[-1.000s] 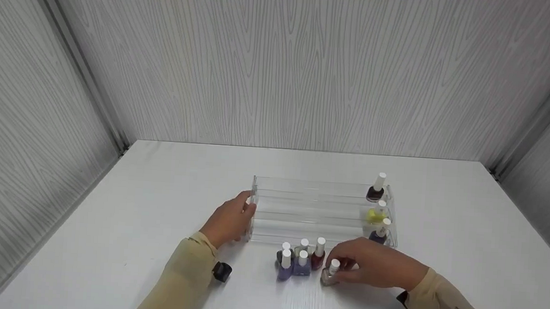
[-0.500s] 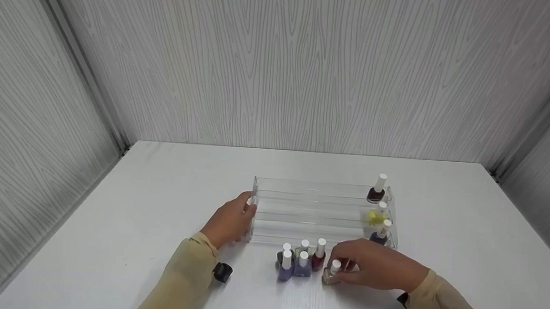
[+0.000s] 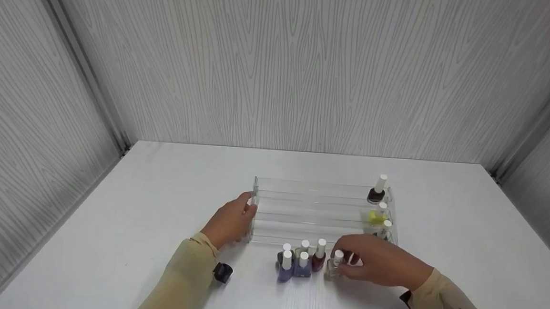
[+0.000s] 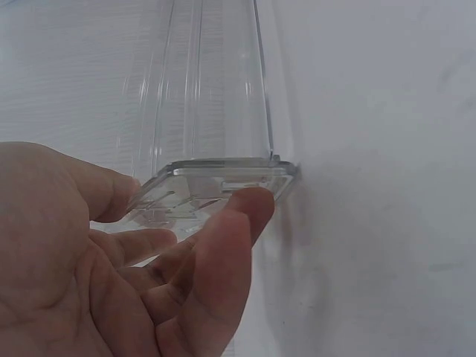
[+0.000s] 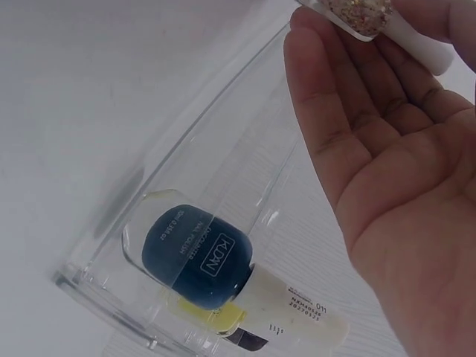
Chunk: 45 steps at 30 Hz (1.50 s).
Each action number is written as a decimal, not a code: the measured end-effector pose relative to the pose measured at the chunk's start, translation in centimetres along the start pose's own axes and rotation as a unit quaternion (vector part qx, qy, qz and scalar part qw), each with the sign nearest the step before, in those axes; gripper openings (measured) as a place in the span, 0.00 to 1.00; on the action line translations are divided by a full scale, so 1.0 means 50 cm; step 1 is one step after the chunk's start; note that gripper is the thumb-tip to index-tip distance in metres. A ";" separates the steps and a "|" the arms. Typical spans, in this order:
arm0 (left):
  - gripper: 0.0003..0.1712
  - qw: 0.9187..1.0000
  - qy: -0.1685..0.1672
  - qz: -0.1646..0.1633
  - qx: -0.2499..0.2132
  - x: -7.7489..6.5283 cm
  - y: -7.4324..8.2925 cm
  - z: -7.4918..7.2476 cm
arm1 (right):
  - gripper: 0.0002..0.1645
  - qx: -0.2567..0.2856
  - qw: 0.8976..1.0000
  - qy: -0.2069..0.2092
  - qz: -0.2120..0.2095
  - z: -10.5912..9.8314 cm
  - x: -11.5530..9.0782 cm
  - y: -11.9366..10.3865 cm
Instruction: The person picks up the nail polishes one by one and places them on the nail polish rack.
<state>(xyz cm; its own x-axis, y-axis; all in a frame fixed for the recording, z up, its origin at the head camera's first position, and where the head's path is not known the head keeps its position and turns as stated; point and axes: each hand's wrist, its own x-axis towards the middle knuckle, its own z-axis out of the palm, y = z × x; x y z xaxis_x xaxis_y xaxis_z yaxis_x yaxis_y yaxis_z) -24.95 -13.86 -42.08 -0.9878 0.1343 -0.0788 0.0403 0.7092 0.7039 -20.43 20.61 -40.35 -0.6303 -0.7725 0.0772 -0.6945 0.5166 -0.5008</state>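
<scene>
A clear glass nail-polish bottle with gold glitter and a white cap (image 5: 363, 15) is pinched between the thumb and fingers of the right hand (image 3: 379, 262), the grip narrowed to the bottle's width. It is just in front of the front edge of a clear acrylic three-tier rack (image 3: 309, 218), right of that edge's middle; whether its base touches the white bench (image 3: 158, 190) I cannot tell. The rack lies between the bench's back edge and the person, well apart from both side edges. At its left end the left hand (image 3: 229, 220) has the end panel in a loose grip, thumb and fingers bent about it. Along the rack's right end stand three white-capped bottles: a very dark one (image 3: 376, 195) on the back tier, a bright yellow one (image 3: 376, 218) on the middle tier and a deep blue one (image 5: 197, 253) on the front tier. Left of the glitter bottle, before the rack's front edge, five white-capped bottles cluster upright: a red one (image 3: 318, 262), two purple ones (image 3: 302, 270), a pale one and a dark one, these last two partly hidden behind the purple pair.
</scene>
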 end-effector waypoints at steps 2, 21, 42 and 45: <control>0.30 1.000 0.001 0.003 0.003 0.000 -0.001 0.000 | 0.09 -0.008 1.000 0.013 -0.001 -0.001 0.000 -0.002; 0.30 1.000 -0.001 0.003 0.004 0.003 0.000 0.000 | 0.12 -0.029 0.990 0.136 0.017 -0.010 0.004 0.000; 0.31 1.000 -0.010 -0.004 -0.011 -0.002 0.002 -0.002 | 0.14 0.024 0.976 0.214 0.024 -0.020 0.004 -0.005; 0.31 1.000 -0.010 -0.005 -0.006 -0.002 0.003 -0.002 | 0.15 0.019 0.975 0.219 0.029 -0.020 0.004 -0.006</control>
<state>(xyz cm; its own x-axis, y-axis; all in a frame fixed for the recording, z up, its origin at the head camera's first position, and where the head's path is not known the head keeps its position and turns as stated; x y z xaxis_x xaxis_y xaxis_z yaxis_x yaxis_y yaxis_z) -24.85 -13.83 -41.90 -0.9851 0.1403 -0.0996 0.0280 0.7018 0.7118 -20.67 20.68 -39.33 -0.7612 -0.5069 0.4044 -0.6457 0.5340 -0.5459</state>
